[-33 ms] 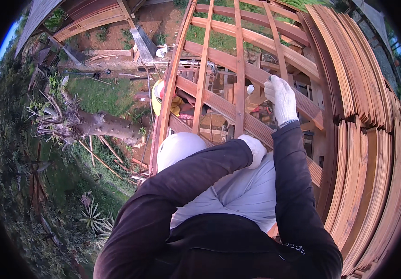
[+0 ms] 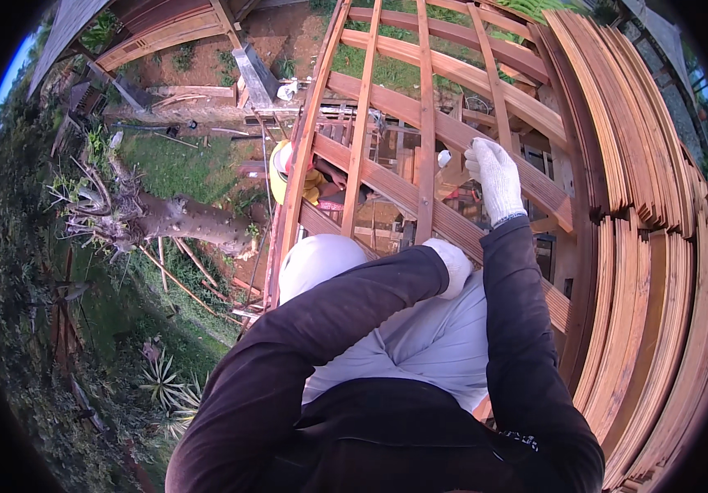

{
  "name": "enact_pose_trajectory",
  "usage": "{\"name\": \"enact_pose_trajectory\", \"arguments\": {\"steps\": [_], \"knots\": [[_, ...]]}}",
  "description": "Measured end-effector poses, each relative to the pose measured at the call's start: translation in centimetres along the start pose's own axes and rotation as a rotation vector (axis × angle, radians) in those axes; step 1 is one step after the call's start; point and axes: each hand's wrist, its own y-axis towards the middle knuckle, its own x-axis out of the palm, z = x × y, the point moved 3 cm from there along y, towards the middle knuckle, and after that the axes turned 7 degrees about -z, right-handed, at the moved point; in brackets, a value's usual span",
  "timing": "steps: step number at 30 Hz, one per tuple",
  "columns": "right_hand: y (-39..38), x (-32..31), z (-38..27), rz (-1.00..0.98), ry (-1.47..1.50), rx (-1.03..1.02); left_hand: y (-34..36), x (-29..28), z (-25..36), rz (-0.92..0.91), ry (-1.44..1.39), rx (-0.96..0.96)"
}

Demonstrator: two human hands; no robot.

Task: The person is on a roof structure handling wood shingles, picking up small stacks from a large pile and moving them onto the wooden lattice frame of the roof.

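Note:
My left hand (image 2: 449, 271), in a white glove, rests by my pale trousers (image 2: 395, 337) at my lap, its fingers curled down out of sight. My right hand (image 2: 493, 181), also gloved in white, is raised over the wooden roof lattice (image 2: 424, 148), fingers bent and drawn together; whatever they hold, if anything, I cannot make out. A small white object (image 2: 444, 158) shows below, left of that hand. My white-clad knee (image 2: 317, 263) is beside the left battens.
Long boards (image 2: 625, 123) are stacked along the right. A co-worker in yellow (image 2: 309, 187) is below the lattice at left. A cut tree trunk (image 2: 198, 222) lies in view over grass at left. A concrete post (image 2: 259, 78) stands beyond.
My right hand has shifted very slightly left and down, its fingers a little more curled. The rest is almost unchanged.

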Motion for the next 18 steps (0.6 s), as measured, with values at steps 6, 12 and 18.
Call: {"name": "enact_pose_trajectory", "arguments": {"steps": [6, 12, 18], "knots": [[-1.2, 4.5, 1.3, -0.349, -0.736, 0.002, 0.2, -1.0, -0.6, 0.063, -0.079, -0.014], [-3.3, 7.3, -1.0, -0.559, -0.873, -0.061, 0.0, -1.2, -0.6, 0.047, -0.056, -0.021], [-3.2, 6.8, -0.7, -0.546, -0.868, -0.060, 0.3, -1.4, -0.7, -0.003, -0.076, -0.045]]}}
